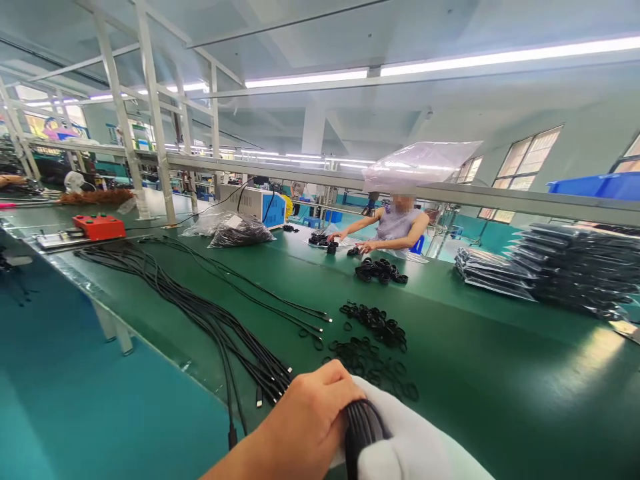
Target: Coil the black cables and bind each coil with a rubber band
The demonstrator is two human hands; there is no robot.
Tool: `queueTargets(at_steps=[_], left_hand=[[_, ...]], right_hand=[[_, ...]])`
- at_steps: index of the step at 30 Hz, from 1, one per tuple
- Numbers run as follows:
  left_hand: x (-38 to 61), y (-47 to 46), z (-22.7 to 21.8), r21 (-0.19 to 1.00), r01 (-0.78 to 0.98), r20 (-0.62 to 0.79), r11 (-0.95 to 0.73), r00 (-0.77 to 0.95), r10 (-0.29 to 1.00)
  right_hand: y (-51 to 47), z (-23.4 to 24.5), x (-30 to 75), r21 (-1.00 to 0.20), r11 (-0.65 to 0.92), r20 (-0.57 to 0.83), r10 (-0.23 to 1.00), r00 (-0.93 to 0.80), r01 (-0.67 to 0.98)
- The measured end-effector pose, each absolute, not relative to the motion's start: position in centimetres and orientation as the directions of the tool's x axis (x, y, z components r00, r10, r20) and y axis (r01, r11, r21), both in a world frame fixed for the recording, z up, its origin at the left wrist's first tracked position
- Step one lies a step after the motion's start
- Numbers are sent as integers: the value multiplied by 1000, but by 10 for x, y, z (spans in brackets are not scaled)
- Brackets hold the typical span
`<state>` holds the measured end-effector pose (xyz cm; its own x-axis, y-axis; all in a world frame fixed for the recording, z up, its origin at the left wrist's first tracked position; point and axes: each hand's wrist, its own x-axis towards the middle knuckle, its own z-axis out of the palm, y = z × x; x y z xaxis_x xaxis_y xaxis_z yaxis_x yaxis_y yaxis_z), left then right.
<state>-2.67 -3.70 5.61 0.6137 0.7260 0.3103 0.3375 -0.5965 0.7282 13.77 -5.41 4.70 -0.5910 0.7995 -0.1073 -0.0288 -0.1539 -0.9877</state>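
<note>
At the bottom of the view, a coiled black cable [361, 430] is held between both my hands. My left hand [311, 420], bare, is closed around its near left side. My right hand [423, 430] wears a white glove and grips the coil from the right, thumb across the front. Part of the coil is hidden by the fingers. Just beyond my hands lie loose small black rings [360, 353], with a denser heap of them [377, 323] behind. A long bundle of black cables [200, 307] with metal plugs stretches along the table to the left.
The green table [490, 360] also bears coiled cables [381, 270], a bagged black bundle [243, 230], a red box [99, 227] and stacked plastic-bagged packs [575, 267]. Across it, a co-worker [397, 223] handles black coils. A metal shelf rail [300, 172] crosses above.
</note>
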Motion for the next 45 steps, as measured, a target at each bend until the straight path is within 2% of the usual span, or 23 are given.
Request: queueTargets(at_steps=[2, 4, 7, 9, 11, 16, 22, 26, 28, 31, 33, 35, 37, 41, 45], left_hand=[[-24, -34, 57, 746, 389, 260, -541, 577, 774], [-22, -30, 57, 787, 413, 207, -459, 524, 826], [-19, -26, 58, 820, 438, 149, -368, 458, 877], [-16, -25, 58, 787, 487, 157, -378, 433, 887], [-13, -26, 58, 755, 524, 176, -395, 419, 891], [-8, -24, 53, 831, 462, 122, -309, 391, 912], [-7, -13, 46, 883, 457, -46, -103, 303, 952], [-5, -13, 42, 935, 353, -150, 29, 320, 935], [-4, -15, 40, 933, 357, -172, 49, 324, 930], [-4, -17, 36, 879, 476, -126, -34, 300, 945], [-6, -17, 34, 816, 550, -11, -179, 325, 946], [-9, -16, 32, 768, 546, 106, -335, 407, 907], [-11, -16, 29, 765, 492, 160, -416, 481, 862], [-10, -14, 24, 784, 465, 184, -411, 458, 870], [-14, -11, 23, 778, 460, 201, -428, 463, 863]], right_hand=[[-51, 41, 132, -972, -163, -42, 828, -560, -167], [-50, 34, 132, -933, -232, -35, 821, -570, -277], [-49, 26, 135, -888, -305, -41, 798, -601, -344], [-49, 23, 137, -875, -308, -44, 818, -573, -373], [-49, 21, 137, -867, -312, -61, 841, -538, -388], [-48, 16, 136, -883, -318, -108, 853, -511, -346], [-44, 6, 137, -882, -328, -156, 881, -446, -339], [-44, 4, 134, -867, -330, -158, 892, -423, -373], [-46, 4, 131, -863, -331, -151, 890, -431, -382], [-49, 0, 128, -855, -339, -140, 879, -455, -393], [-50, -6, 127, -844, -368, -139, 853, -503, -390], [-48, -11, 127, -836, -409, -157, 816, -556, -365], [-46, -13, 125, -845, -424, -175, 794, -583, -325], [-43, -10, 122, -861, -432, -246, 816, -524, -268], [-45, -11, 124, -768, -503, -244, 802, -545, -396]])
